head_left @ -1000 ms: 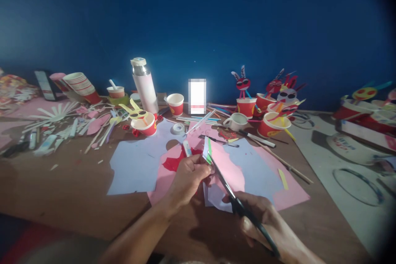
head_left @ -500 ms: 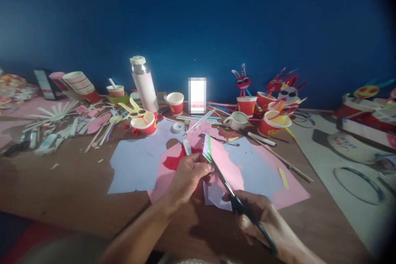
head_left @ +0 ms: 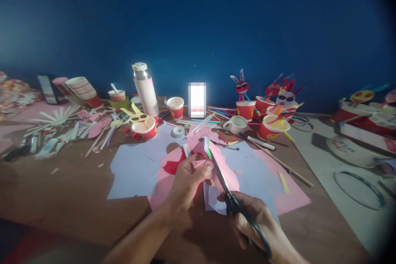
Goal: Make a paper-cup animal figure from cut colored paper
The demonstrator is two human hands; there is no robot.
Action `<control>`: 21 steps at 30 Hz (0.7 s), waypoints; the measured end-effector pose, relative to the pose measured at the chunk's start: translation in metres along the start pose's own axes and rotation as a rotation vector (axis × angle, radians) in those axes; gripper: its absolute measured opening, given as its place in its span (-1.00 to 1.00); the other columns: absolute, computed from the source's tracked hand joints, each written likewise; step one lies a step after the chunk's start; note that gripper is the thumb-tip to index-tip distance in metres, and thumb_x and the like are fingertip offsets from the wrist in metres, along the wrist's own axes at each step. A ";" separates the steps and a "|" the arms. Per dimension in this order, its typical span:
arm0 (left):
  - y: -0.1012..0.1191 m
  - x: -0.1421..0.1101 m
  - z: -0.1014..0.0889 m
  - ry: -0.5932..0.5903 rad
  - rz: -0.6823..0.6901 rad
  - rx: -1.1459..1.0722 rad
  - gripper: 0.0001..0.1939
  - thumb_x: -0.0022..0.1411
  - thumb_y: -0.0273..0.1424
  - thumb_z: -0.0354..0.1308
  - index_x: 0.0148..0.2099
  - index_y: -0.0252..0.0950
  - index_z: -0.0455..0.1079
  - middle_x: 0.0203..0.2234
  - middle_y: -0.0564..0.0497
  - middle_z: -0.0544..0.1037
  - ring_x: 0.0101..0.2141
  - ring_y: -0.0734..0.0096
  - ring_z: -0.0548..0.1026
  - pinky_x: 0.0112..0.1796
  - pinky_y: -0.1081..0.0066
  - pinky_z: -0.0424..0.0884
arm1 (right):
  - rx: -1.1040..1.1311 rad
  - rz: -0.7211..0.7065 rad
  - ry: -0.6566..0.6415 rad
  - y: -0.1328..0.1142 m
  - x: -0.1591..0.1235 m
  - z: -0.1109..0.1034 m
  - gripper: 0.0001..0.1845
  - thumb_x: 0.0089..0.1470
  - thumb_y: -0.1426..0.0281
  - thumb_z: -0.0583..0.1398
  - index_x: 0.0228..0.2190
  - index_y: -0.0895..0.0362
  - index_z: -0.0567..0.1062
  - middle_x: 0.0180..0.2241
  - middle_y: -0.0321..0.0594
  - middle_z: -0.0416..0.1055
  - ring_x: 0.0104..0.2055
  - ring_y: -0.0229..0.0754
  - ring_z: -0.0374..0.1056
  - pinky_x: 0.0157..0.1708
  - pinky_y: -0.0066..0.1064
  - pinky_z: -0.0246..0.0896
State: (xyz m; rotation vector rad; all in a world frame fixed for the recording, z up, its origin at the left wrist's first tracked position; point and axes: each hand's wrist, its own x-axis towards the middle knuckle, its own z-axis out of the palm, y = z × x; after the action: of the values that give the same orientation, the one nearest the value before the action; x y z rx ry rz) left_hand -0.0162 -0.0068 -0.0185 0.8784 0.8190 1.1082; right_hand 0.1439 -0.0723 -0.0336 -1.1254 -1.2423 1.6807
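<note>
1. Gripping low on our right, the right hand (head_left: 259, 212) is curled round one pair of scissors (head_left: 230, 200) at the handles; whether the blades are parted, we can't tell.
2. Up and to the left, our left hand (head_left: 189, 178) is pinching one small green-and-white paper piece (head_left: 207, 147) that points away from us.
3. And there's the crucial line: the scissors slant from near right to far left, tips right at the paper's right side; the left hand is nearer the paper.
4. Farther across the table (head_left: 77, 198), we count one yellow strip (head_left: 284, 182), one tape roll (head_left: 178, 135), one yellow-eared cup (head_left: 147, 131), one pale mug (head_left: 236, 125).
5. Right at the back, one plain red cup (head_left: 177, 111), one flask (head_left: 146, 95)!
</note>
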 end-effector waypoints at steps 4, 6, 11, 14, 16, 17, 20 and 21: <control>0.003 0.000 0.000 0.016 0.012 0.035 -0.80 0.10 -0.35 0.21 -0.23 -0.33 0.37 -0.50 0.07 0.40 -0.50 0.54 0.33 -0.40 0.48 0.33 | 0.011 0.012 -0.003 -0.001 0.001 0.001 -0.37 -0.14 -0.08 0.20 -0.29 0.25 0.42 -0.69 -0.42 0.15 -0.75 -0.44 0.08 -0.75 -0.59 -0.04; 0.005 -0.002 0.002 0.032 0.024 0.058 -0.82 0.09 -0.34 0.21 -0.27 -0.34 0.36 -0.52 0.07 0.40 -0.48 0.53 0.35 -0.40 0.50 0.32 | 0.017 0.010 -0.015 -0.002 0.000 0.002 -0.35 -0.14 -0.09 0.19 -0.27 0.26 0.41 -0.71 -0.42 0.16 -0.75 -0.43 0.10 -0.74 -0.59 -0.06; 0.006 -0.005 0.004 0.113 0.120 0.206 -0.84 0.12 -0.33 0.17 -0.36 -0.34 0.34 -0.57 0.09 0.38 -0.53 0.56 0.31 -0.48 0.55 0.25 | 0.060 0.025 -0.061 -0.005 -0.002 0.007 -0.32 -0.09 -0.10 0.15 -0.21 0.27 0.37 -0.72 -0.39 0.22 -0.76 -0.46 0.04 -0.74 -0.59 -0.15; 0.005 -0.006 0.003 0.135 0.240 0.297 -0.87 0.16 -0.36 0.11 -0.36 -0.33 0.36 -0.49 0.05 0.41 -0.43 0.48 0.36 -0.38 0.51 0.28 | 0.091 0.014 -0.085 -0.007 -0.002 0.011 -0.35 -0.05 -0.08 0.14 -0.21 0.27 0.36 -0.73 -0.40 0.21 -0.75 -0.47 0.01 -0.73 -0.61 -0.15; 0.007 -0.006 0.003 0.136 0.322 0.345 -0.87 0.17 -0.38 0.09 -0.36 -0.33 0.37 -0.39 0.00 0.43 -0.32 0.41 0.39 -0.28 0.46 0.30 | 0.113 0.003 -0.105 -0.008 -0.002 0.013 -0.37 -0.05 -0.06 0.15 -0.21 0.27 0.34 -0.72 -0.40 0.21 -0.75 -0.47 0.04 -0.73 -0.62 -0.12; 0.008 -0.006 0.003 0.137 0.358 0.356 -0.88 0.18 -0.38 0.09 -0.35 -0.33 0.38 -0.33 -0.03 0.43 -0.27 0.36 0.40 -0.25 0.43 0.30 | 0.123 -0.001 -0.116 -0.008 -0.002 0.014 -0.37 -0.05 -0.06 0.15 -0.21 0.26 0.33 -0.70 -0.40 0.21 -0.75 -0.47 0.05 -0.73 -0.62 -0.10; 0.011 -0.007 0.002 0.156 0.461 0.365 -0.89 0.17 -0.41 0.09 -0.38 -0.32 0.38 -0.17 -0.08 0.41 -0.14 0.26 0.38 -0.16 0.38 0.29 | 0.152 0.011 -0.167 -0.007 -0.001 0.015 -0.38 -0.05 -0.06 0.15 -0.21 0.24 0.30 -0.68 -0.40 0.19 -0.73 -0.45 0.08 -0.74 -0.63 -0.05; 0.011 -0.007 0.002 0.159 0.482 0.356 -0.89 0.16 -0.42 0.09 -0.39 -0.31 0.38 -0.14 -0.09 0.40 -0.11 0.25 0.37 -0.14 0.38 0.28 | 0.161 0.017 -0.181 -0.006 -0.001 0.016 -0.38 -0.06 -0.06 0.16 -0.22 0.23 0.30 -0.68 -0.41 0.18 -0.73 -0.45 0.08 -0.73 -0.63 -0.04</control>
State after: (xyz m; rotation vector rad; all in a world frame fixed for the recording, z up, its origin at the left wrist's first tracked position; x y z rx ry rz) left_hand -0.0208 -0.0118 -0.0070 1.3458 0.9824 1.4919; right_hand 0.1301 -0.0768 -0.0249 -0.9061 -1.1850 1.8934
